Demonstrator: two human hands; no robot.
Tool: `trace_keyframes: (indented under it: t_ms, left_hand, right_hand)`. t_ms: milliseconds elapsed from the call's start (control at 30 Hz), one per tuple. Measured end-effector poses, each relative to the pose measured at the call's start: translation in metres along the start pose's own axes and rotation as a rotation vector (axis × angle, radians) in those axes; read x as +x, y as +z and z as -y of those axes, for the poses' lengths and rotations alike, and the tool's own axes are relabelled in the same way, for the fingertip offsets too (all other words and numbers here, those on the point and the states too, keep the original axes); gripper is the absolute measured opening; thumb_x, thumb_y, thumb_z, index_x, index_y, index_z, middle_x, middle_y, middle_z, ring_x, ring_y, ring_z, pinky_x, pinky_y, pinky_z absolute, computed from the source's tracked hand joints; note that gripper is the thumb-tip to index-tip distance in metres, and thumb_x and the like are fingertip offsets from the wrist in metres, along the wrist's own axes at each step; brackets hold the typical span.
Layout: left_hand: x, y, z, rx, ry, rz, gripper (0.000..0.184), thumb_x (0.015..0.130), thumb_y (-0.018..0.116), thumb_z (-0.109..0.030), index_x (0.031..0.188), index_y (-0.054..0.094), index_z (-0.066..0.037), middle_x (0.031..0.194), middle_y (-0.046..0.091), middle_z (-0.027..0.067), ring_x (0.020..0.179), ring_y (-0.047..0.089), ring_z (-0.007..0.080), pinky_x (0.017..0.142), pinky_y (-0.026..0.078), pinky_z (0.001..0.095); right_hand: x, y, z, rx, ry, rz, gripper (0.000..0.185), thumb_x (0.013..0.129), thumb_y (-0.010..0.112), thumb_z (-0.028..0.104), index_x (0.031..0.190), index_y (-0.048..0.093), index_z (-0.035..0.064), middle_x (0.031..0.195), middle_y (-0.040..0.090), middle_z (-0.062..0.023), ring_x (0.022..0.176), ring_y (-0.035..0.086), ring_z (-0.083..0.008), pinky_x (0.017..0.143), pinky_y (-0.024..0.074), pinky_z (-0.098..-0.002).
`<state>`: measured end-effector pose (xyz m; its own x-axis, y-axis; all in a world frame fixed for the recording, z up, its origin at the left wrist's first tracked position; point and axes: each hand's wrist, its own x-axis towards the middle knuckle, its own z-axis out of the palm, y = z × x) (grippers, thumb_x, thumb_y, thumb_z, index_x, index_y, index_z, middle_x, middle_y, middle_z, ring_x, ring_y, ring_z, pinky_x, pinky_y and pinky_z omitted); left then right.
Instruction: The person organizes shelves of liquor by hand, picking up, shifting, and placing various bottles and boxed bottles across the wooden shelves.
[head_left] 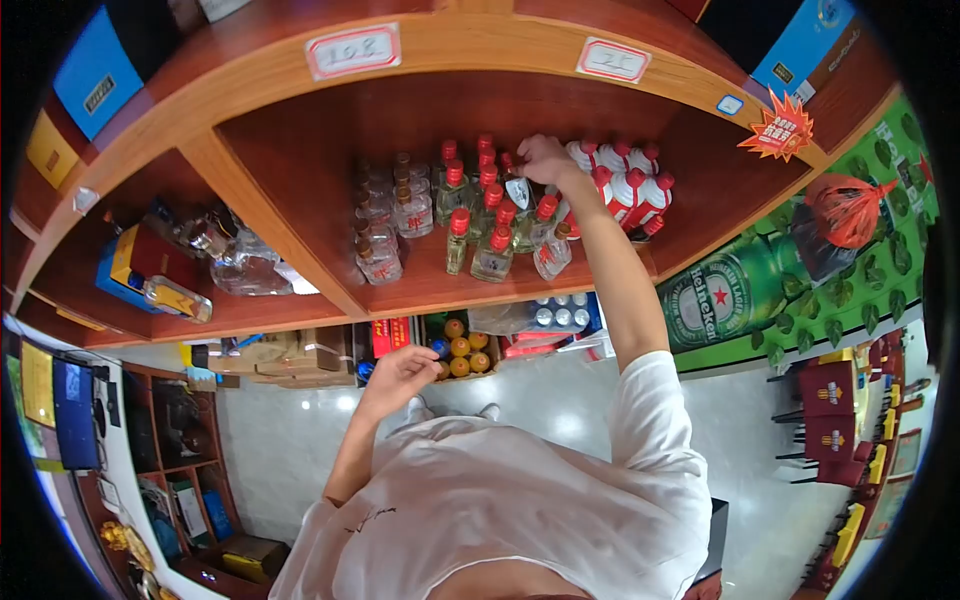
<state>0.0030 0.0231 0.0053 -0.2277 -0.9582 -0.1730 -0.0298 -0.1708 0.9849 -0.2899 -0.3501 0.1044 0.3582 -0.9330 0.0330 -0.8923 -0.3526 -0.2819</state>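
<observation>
My right hand [545,160] reaches deep into the middle shelf compartment, its fingers curled at the neck of a small clear liquor bottle [517,194] with a pale shield-shaped label. The fingertips are partly hidden. Red-capped clear bottles [492,256] stand in rows left of it, and white bottles with red caps [628,188] are grouped to its right. Beneath my right forearm a small clear bottle [552,255] with red lettering leans a little. My left hand [402,378] hangs below the shelf edge, fingers loosely bent and apart, holding nothing.
The wooden shelf [420,305] has price tags [353,51] on its upper edge. More clear bottles [378,260] stand at the compartment's left. Below are a box of orange-topped bottles [460,365] and packed cans [560,314]. A red plastic bag [848,212] hangs at right.
</observation>
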Motion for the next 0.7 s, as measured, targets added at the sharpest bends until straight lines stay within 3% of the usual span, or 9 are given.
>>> trace_keyframes:
  t_ms: [33,167,300,400,500,600,700]
  left_hand:
    - [-0.001,0.003,-0.003,-0.014,-0.001,-0.014,0.019,0.096,0.071,-0.007,0.113,0.068,0.000,0.095,0.073,0.0047,0.086,0.069,0.0095,0.077,0.055,0.0247]
    - [-0.009,0.005,-0.002,-0.051,0.012,-0.102,0.018,0.096,0.071,-0.003,0.113,0.068,-0.001,0.097,0.072,0.0025,0.089,0.067,0.0080,0.081,0.054,0.0240]
    - [-0.014,0.011,0.001,-0.035,-0.026,-0.180,0.016,0.096,0.071,-0.003,0.111,0.069,-0.001,0.099,0.072,0.0020,0.091,0.065,0.0071,0.082,0.054,0.0242]
    - [-0.011,0.019,0.006,-0.032,-0.042,-0.207,0.018,0.096,0.072,-0.005,0.113,0.069,-0.001,0.099,0.072,0.0028,0.092,0.066,0.0079,0.083,0.054,0.0250]
    - [-0.007,0.028,0.007,-0.009,-0.052,-0.228,0.019,0.096,0.072,-0.007,0.114,0.069,0.000,0.100,0.072,0.0037,0.092,0.066,0.0089,0.084,0.055,0.0257]
    - [0.003,0.039,0.003,-0.014,-0.030,-0.240,0.021,0.097,0.072,-0.008,0.115,0.069,0.000,0.099,0.072,0.0043,0.091,0.066,0.0100,0.083,0.055,0.0262]
    - [0.014,0.044,-0.006,-0.024,-0.047,-0.240,0.020,0.097,0.071,-0.009,0.115,0.069,0.000,0.098,0.072,0.0040,0.089,0.067,0.0105,0.083,0.055,0.0266]
  right_hand:
    - [0.007,0.004,0.002,-0.041,-0.038,0.026,0.043,0.074,0.084,0.029,0.107,0.074,0.0029,0.109,0.074,-0.0208,0.103,0.072,-0.0358,0.091,0.0570,-0.0431]
    - [0.020,0.013,0.012,0.025,0.172,0.071,0.045,0.071,0.085,0.029,0.107,0.074,0.0029,0.116,0.072,-0.0228,0.108,0.069,-0.0404,0.093,0.0560,-0.0474]
    - [0.022,0.022,0.014,0.107,0.227,-0.029,0.043,0.071,0.084,0.028,0.104,0.075,0.0021,0.114,0.072,-0.0246,0.112,0.068,-0.0407,0.095,0.0558,-0.0484]
    - [0.021,0.012,0.014,0.086,0.231,0.081,0.045,0.082,0.075,0.027,0.121,0.068,0.0039,0.128,0.067,-0.0236,0.123,0.063,-0.0394,0.102,0.0534,-0.0475]
    - [0.027,0.019,-0.003,0.140,0.209,-0.058,0.045,0.071,0.086,0.027,0.106,0.074,0.0020,0.118,0.071,-0.0231,0.112,0.068,-0.0407,0.095,0.0558,-0.0478]
    - [0.005,-0.012,0.000,0.122,0.105,-0.041,0.045,0.079,0.081,0.029,0.113,0.071,0.0013,0.125,0.067,-0.0250,0.120,0.062,-0.0414,0.100,0.0530,-0.0478]
    - [-0.001,-0.009,-0.002,0.134,0.057,-0.238,0.045,0.078,0.084,0.030,0.109,0.072,0.0007,0.120,0.068,-0.0259,0.116,0.064,-0.0429,0.099,0.0530,-0.0489]
